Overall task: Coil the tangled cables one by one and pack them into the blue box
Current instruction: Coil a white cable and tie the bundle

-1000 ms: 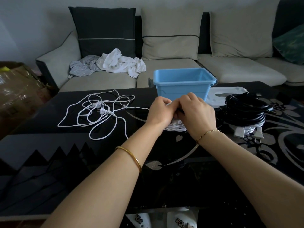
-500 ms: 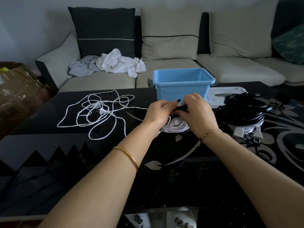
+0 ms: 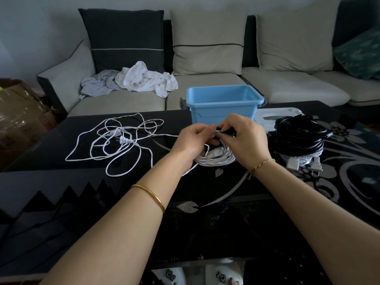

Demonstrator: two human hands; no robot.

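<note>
A coiled white cable (image 3: 216, 159) hangs between my hands just above the black table, in front of the empty blue box (image 3: 224, 103). My left hand (image 3: 195, 140) pinches the top of the coil. My right hand (image 3: 246, 140) pinches a short black strap (image 3: 226, 131) laid across the coil's top. A thin strand runs from the coil to the left, to a tangled white cable (image 3: 121, 142) with a plug, spread loose on the table. Coiled black cables (image 3: 298, 136) lie stacked at the right on a white cable with plugs (image 3: 304, 163).
The black glass table (image 3: 205, 202) has a silver flower pattern. A white lid (image 3: 273, 116) lies behind the black coils. A sofa (image 3: 205, 85) with cushions and crumpled clothes (image 3: 133, 79) stands behind the table. A cardboard box (image 3: 18, 112) sits at far left.
My hands have lifted and drawn slightly apart above the white coil. The black strap between the fingers and more of the coil have come into sight.
</note>
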